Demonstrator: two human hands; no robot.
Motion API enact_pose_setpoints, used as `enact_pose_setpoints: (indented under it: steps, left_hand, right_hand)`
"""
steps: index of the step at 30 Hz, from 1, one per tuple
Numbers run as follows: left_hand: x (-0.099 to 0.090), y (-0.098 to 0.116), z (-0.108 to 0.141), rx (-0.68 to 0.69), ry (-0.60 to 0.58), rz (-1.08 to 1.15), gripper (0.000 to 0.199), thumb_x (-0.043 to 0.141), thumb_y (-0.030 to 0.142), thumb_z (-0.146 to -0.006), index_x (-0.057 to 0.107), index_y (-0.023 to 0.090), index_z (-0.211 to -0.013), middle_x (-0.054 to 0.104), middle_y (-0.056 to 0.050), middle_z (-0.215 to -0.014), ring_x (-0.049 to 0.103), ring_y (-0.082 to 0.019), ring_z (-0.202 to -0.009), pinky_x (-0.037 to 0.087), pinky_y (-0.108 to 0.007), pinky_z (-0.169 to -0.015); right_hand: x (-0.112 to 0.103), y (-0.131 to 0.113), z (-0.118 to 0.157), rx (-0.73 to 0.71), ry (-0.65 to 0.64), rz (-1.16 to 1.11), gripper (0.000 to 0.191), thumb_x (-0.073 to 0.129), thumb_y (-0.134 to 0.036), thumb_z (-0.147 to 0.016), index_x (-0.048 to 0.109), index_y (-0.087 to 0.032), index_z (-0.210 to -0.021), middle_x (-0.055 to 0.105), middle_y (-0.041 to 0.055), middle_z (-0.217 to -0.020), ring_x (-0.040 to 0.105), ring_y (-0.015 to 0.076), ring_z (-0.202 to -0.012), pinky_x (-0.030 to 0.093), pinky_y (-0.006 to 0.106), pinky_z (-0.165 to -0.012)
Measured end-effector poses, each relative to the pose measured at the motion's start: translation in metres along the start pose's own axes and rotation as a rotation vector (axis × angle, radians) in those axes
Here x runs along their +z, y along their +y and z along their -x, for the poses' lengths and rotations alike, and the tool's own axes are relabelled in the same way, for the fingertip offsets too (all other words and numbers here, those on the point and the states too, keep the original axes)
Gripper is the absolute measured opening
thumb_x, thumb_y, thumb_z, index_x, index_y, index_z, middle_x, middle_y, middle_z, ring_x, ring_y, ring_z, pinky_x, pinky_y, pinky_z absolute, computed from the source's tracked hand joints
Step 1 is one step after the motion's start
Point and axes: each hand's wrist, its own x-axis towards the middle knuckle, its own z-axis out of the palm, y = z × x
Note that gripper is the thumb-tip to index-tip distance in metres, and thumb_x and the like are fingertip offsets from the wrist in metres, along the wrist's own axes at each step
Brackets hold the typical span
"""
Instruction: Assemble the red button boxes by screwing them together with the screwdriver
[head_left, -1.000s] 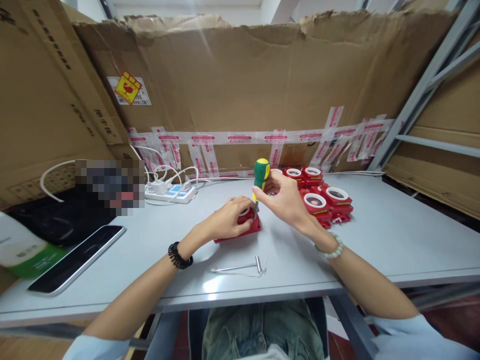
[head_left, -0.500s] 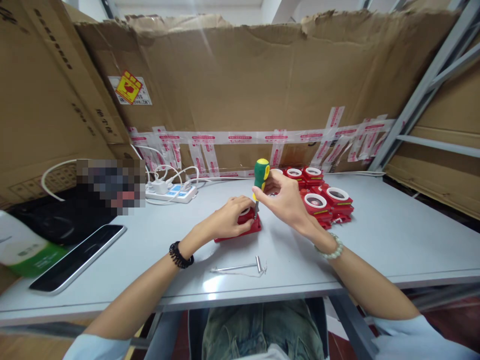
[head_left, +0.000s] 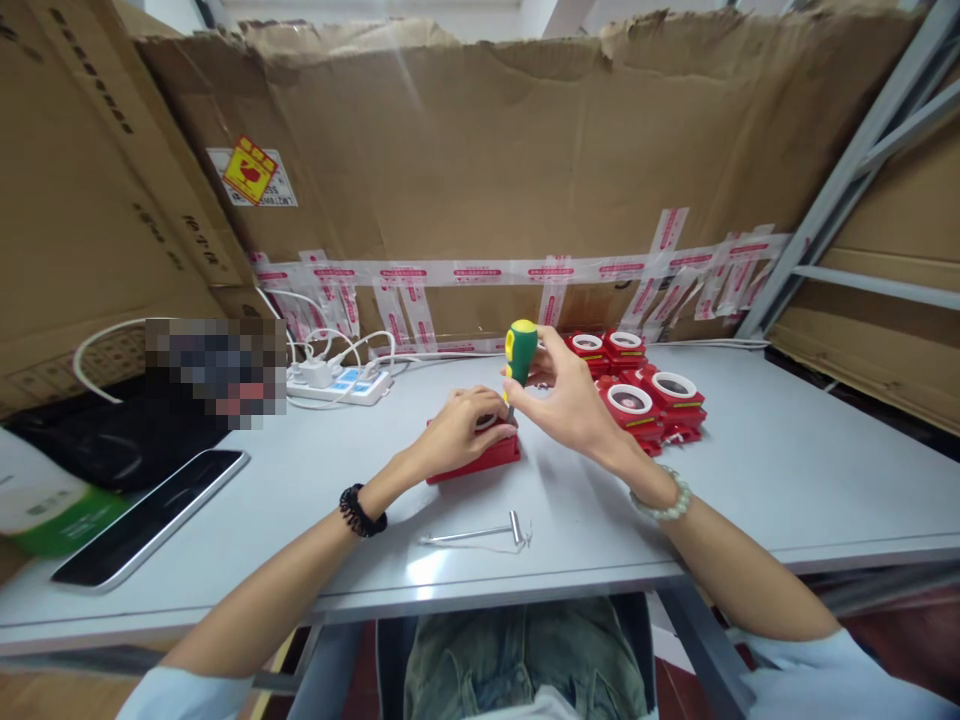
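My left hand (head_left: pixel 463 428) is wrapped over a red box (head_left: pixel 486 462) with a white-rimmed round window, which rests on the table. In my right hand (head_left: pixel 566 395) is a green and yellow screwdriver (head_left: pixel 521 352), held upright between thumb and fingers. Its shaft points down at the right end of the red box, beside my left fingertips; the tip is hidden. Nearer the table's front edge lies a small silver T-shaped metal tool (head_left: pixel 480 533) with a thin string.
Several more red boxes (head_left: pixel 651 438) with white rings stand right of my right hand. A white power strip (head_left: pixel 360 388) with cables is at the back left. A tablet (head_left: pixel 154 515) and a green-and-white packet (head_left: pixel 64 515) lie left. Cardboard (head_left: pixel 465 150) walls the back.
The screwdriver stands slightly lower and more upright over the red box. My left thumb has moved up along the box's edge. The view has shifted slightly.
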Motion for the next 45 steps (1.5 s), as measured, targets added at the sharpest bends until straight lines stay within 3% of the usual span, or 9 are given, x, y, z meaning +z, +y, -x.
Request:
enact_pose_setpoints:
  steps: [3,9,14,21,25,31,37,45]
  left_hand:
    - [0.003,0.000,-0.001,-0.053,0.050,-0.003,0.022,0.061,0.038,-0.088,0.067,0.018,-0.085,0.067,-0.004,-0.084,0.059,-0.021,-0.085,0.043,-0.034,-0.080]
    - [-0.006,0.006,-0.003,0.010,0.052,0.117,0.022,0.052,0.034,-0.092,0.065,0.017,-0.096,0.067,-0.006,-0.093,0.059,-0.020,-0.086,0.045,-0.032,-0.079]
    - [-0.008,0.005,-0.007,-0.044,0.072,0.181,0.019,0.060,0.034,-0.088,0.066,0.016,-0.084,0.068,-0.005,-0.086,0.059,-0.018,-0.079,0.046,-0.031,-0.075]
    - [-0.007,0.004,-0.006,0.005,0.045,0.144,0.019,0.056,0.030,-0.090,0.069,0.017,-0.093,0.069,-0.002,-0.081,0.058,-0.016,-0.074,0.045,-0.029,-0.072]
    - [-0.004,0.004,-0.004,-0.030,0.085,0.186,0.018,0.056,0.029,-0.089,0.070,0.017,-0.086,0.071,-0.003,-0.079,0.059,-0.015,-0.069,0.046,-0.027,-0.068]
    - [-0.002,0.004,-0.004,-0.083,0.155,0.201,0.018,0.059,0.030,-0.087,0.069,0.016,-0.083,0.071,-0.005,-0.083,0.062,-0.019,-0.076,0.049,-0.031,-0.074]
    - [-0.005,0.003,-0.001,0.045,0.000,-0.008,0.017,0.059,0.026,-0.083,0.068,0.017,-0.094,0.067,-0.010,-0.104,0.057,-0.026,-0.103,0.045,-0.040,-0.093]
    - [-0.008,0.003,-0.002,0.058,-0.121,-0.040,0.014,0.053,0.025,-0.088,0.063,0.016,-0.091,0.066,-0.010,-0.101,0.060,-0.024,-0.094,0.046,-0.038,-0.086]
  right_hand:
    - [-0.001,-0.002,0.000,-0.010,-0.031,0.036,0.021,0.065,-0.029,-0.078,0.056,-0.018,-0.093,0.065,0.0032,-0.081,0.062,0.0178,-0.074,0.052,0.032,-0.071]
    - [0.002,0.004,-0.001,0.042,-0.005,-0.101,0.035,0.062,-0.020,-0.077,0.050,-0.018,-0.111,0.067,0.0043,-0.089,0.066,0.0174,-0.079,0.054,0.032,-0.076]
    - [0.001,0.005,-0.001,0.078,-0.002,-0.062,0.032,0.061,-0.025,-0.079,0.050,-0.019,-0.108,0.066,0.0028,-0.085,0.064,0.0164,-0.074,0.052,0.031,-0.071]
    - [-0.001,0.000,-0.005,0.119,-0.012,0.055,0.039,0.069,-0.035,-0.076,0.053,-0.018,-0.108,0.062,0.0017,-0.079,0.058,0.0164,-0.068,0.048,0.029,-0.062]
    - [0.003,-0.003,-0.005,0.089,-0.008,0.079,0.040,0.069,-0.035,-0.078,0.049,-0.019,-0.109,0.059,-0.0015,-0.073,0.056,0.0156,-0.063,0.044,0.027,-0.057]
    - [0.009,0.003,-0.004,0.049,0.036,0.084,0.036,0.070,-0.033,-0.077,0.051,-0.020,-0.104,0.065,0.0001,-0.075,0.062,0.0177,-0.067,0.047,0.029,-0.062]
    - [0.009,0.001,-0.003,0.041,0.029,-0.044,0.029,0.063,-0.020,-0.076,0.053,-0.019,-0.103,0.067,0.0013,-0.080,0.067,0.0170,-0.073,0.053,0.028,-0.067]
    - [0.008,0.004,-0.004,0.022,0.044,-0.083,0.026,0.060,-0.019,-0.075,0.052,-0.019,-0.100,0.067,0.0009,-0.081,0.066,0.0162,-0.074,0.056,0.028,-0.068]
